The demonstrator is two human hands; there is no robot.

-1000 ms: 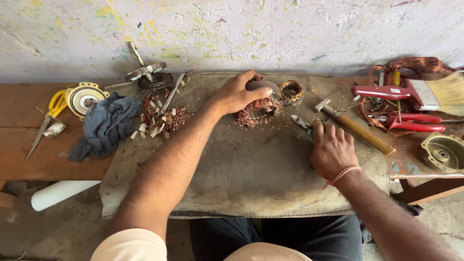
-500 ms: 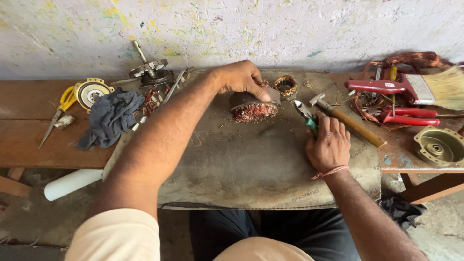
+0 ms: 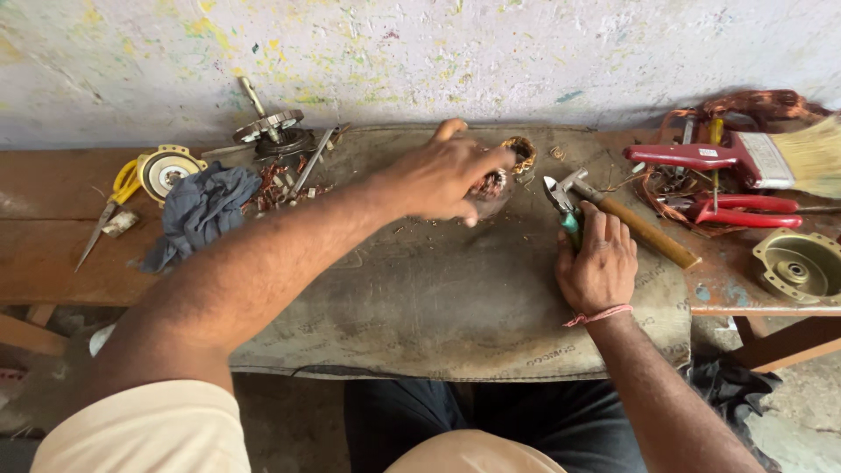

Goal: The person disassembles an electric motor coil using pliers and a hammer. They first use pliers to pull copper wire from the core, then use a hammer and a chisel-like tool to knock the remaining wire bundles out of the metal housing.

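On the far left of the wooden bench (image 3: 53, 263) lies one pair of yellow-handled scissors (image 3: 109, 206), then one round yellow-rimmed disc (image 3: 166, 171), one crumpled blue-grey rag (image 3: 201, 215) and one toothed rotor on a shaft (image 3: 267, 127) with a scatter of copper scraps (image 3: 272, 180) just beside it. The left hand (image 3: 447, 171) reaches across the grey sacking mat (image 3: 420, 298), its fingers curled over a copper-wound motor core (image 3: 489, 186) that sits near the far edge of the mat; a second, ring-shaped copper coil (image 3: 523, 151) lies just behind it. The hold looks loose and from above, so I judge the core could roll or slip off towards the wall, and stray wire ends could nick the fingertips. The right hand (image 3: 597, 263) is closed round the green handles of one pair of cutting pliers (image 3: 561, 200), jaws pointing towards the core; if they swing in while the other hand covers the winding, a pinch seems possible. One wooden-handled hammer (image 3: 635, 223) lies touching that hand and could be knocked off. Further right I count two red-handled tools (image 3: 701, 158), one flat brush (image 3: 806, 158) and one round metal housing (image 3: 797, 263).
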